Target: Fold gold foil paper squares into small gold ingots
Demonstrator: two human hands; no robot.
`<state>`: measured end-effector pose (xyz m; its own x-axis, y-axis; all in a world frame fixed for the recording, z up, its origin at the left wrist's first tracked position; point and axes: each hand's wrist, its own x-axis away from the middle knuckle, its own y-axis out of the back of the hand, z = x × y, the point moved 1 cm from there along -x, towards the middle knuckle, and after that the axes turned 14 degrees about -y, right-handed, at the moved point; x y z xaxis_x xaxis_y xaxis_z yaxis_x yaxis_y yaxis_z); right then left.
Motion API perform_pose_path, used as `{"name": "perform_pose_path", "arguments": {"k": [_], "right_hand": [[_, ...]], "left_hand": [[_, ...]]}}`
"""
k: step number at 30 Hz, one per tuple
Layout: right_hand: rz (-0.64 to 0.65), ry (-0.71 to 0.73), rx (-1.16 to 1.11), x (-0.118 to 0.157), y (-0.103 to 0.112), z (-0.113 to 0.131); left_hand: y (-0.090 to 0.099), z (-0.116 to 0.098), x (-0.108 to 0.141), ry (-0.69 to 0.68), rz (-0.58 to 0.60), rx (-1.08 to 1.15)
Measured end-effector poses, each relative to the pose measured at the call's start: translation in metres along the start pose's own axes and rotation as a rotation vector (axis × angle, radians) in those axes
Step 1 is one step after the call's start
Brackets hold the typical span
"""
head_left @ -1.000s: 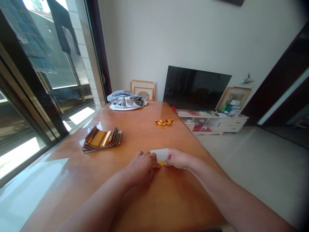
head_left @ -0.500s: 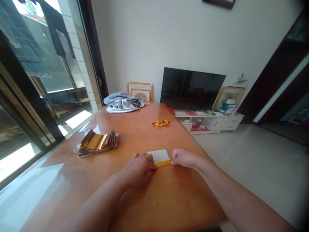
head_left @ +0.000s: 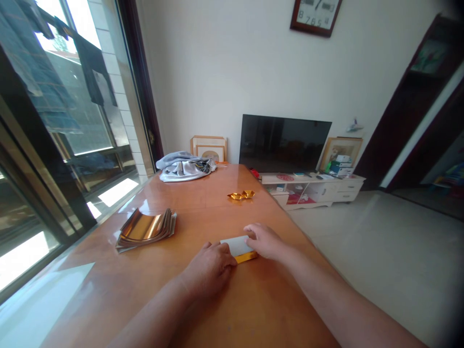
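Observation:
A small sheet of gold foil paper (head_left: 235,245) lies pale side up on the wooden table, with a gold strip folded over along its near edge. My left hand (head_left: 212,267) is closed at its left side, thumb and fingertips pressing on the gold strip. Over the sheet's right side is my right hand (head_left: 267,243), its thumb near the pale surface and its fingers apart from the thumb, past the far right corner. That corner is hidden by the hand. Farther off on the table lies a folded gold foil piece (head_left: 241,195).
A curled stack of gold foil sheets (head_left: 143,227) stands to the left. A pale sheet (head_left: 61,299) covers the near left of the wooden table (head_left: 203,212). Grey cloth (head_left: 184,166) is heaped at the far end. Beyond are a television (head_left: 282,142) and a white cabinet (head_left: 340,188).
My right hand has moved from the right end of the gold strip up toward the sheet's far right corner, and its fingers have spread. My left hand stays on the sheet. The view has tilted up.

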<state>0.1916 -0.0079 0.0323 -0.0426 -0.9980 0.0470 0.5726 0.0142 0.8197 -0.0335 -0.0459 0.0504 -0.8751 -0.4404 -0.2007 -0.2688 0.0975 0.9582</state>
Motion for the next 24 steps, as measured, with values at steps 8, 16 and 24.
{"name": "perform_pose_path", "arguments": {"k": [8, 16, 24], "right_hand": [[0.021, -0.025, 0.064, -0.022, -0.018, 0.016], [0.245, -0.153, -0.174, -0.024, -0.021, 0.010], [0.376, -0.257, -0.522, -0.004, -0.012, 0.016]], "left_hand": [[-0.004, 0.002, 0.001, 0.000, -0.021, -0.040], [-0.007, 0.003, 0.001, 0.013, -0.038, -0.040], [-0.004, 0.002, 0.001, 0.014, -0.063, -0.005]]}}
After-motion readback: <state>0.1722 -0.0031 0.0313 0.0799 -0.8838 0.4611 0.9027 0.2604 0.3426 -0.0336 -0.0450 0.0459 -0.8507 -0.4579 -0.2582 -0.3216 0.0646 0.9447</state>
